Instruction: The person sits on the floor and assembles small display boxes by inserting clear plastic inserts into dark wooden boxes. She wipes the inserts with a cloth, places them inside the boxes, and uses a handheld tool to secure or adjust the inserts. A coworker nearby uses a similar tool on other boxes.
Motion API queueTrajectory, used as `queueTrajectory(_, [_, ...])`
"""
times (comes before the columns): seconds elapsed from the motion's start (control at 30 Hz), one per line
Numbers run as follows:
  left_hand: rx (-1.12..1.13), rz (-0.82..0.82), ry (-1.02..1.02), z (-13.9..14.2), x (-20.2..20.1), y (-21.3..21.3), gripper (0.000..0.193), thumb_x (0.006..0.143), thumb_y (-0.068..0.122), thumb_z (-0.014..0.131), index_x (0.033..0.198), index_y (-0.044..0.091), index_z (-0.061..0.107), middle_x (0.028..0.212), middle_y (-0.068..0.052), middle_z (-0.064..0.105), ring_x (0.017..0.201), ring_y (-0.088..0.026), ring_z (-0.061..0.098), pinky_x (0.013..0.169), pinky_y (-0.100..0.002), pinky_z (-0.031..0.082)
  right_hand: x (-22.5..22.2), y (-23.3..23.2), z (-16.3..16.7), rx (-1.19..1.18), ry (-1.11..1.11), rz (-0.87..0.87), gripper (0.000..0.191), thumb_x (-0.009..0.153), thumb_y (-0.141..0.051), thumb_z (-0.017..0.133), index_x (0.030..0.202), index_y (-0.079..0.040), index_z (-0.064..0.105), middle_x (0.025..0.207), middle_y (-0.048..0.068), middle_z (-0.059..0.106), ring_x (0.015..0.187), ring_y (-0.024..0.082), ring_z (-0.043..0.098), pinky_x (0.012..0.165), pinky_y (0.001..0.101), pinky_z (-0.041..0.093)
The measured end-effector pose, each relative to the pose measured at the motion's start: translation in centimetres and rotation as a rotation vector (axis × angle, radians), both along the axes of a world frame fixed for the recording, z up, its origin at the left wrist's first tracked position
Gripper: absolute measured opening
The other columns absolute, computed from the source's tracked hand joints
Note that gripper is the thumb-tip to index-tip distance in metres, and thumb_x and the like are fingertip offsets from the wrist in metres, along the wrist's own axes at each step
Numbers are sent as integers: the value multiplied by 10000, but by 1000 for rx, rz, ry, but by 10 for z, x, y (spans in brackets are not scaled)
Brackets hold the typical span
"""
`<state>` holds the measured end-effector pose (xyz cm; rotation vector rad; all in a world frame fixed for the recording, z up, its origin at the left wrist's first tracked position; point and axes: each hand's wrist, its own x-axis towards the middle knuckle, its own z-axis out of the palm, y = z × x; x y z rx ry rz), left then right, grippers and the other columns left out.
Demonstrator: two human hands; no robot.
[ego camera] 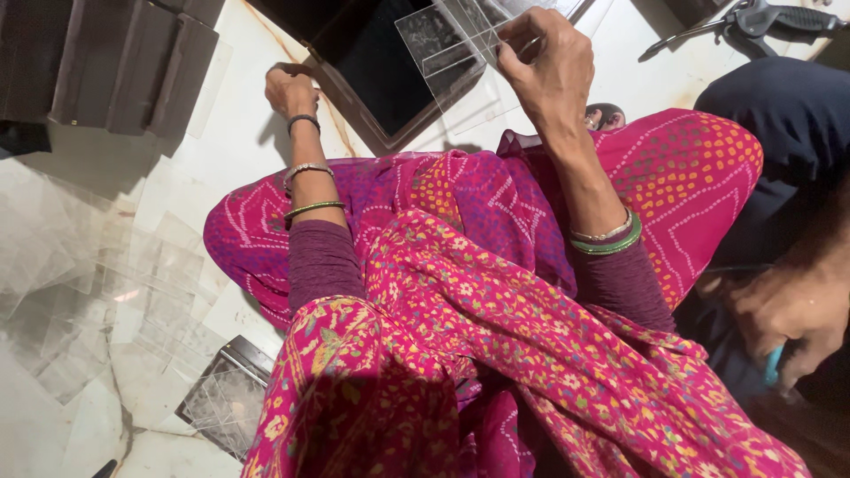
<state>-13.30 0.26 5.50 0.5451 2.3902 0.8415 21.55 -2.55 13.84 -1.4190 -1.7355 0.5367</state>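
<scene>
Clear sheet (456, 53), right-hand (549, 66) pinched, tray-edge overhang

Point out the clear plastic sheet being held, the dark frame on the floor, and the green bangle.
clear plastic sheet (443, 53): head view, its flat middle.
dark frame (354, 106): head view, its lower-left rail.
green bangle (611, 245): head view, band at the right wrist.

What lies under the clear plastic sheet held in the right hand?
Under the clear plastic sheet pinched by the right hand sits a dark brown-framed panel on the pale floor. The hand hides the sheet's right part.
</scene>
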Motion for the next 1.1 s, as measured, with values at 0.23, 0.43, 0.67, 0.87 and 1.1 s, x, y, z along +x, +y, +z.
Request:
queueTrajectory(0.23, [40, -12, -88, -5, 1, 2, 322, 893, -63, 492, 1166, -1, 650, 934, -133, 731, 612, -163, 751, 492, -255, 625, 0, 0, 0, -4, -5, 11, 96, 873, -76, 778, 968, -62, 766, 918, 39, 769, 750, 127, 764, 672, 277, 594])
queueTrajectory(0.43, [2, -15, -109, -13, -1, 4, 256, 861, -34, 637, 1114, -7, 661, 816, -90, 759, 594, -110, 743, 503, -208, 645, 0, -3, 1, 12, -23, 16, 98, 881, -72, 778, 978, -62, 769, 921, 37, 770, 764, 131, 764, 691, 284, 596])
queueTrajectory(0.67, [-1, -101, -141, -7, 0, -2, 170, 921, 93, 705, 925, -75, 677, 684, -80, 691, 518, -123, 667, 434, -239, 575, -2, -2, 2, 0, -26, 21, 96, 875, -91, 772, 970, -73, 771, 916, 34, 768, 750, 135, 758, 682, 288, 589])
queueTrajectory(0.87, [-112, -136, -111, -7, -1, -3, 160, 919, 166, 683, 889, 9, 697, 624, -48, 662, 465, -121, 644, 400, -235, 560, -2, -2, 0, -17, -43, 19, 89, 879, -95, 761, 967, -80, 770, 908, 21, 771, 750, 128, 756, 681, 288, 586])
queueTrajectory(1.1, [-94, -172, -169, -25, -4, 2, 95, 900, 61, 693, 913, -27, 659, 696, -59, 710, 523, -121, 702, 415, -260, 559, -2, -3, -1, -1, -71, 15, 97, 865, -90, 765, 961, -87, 776, 889, 27, 756, 739, 132, 747, 671, 302, 573])
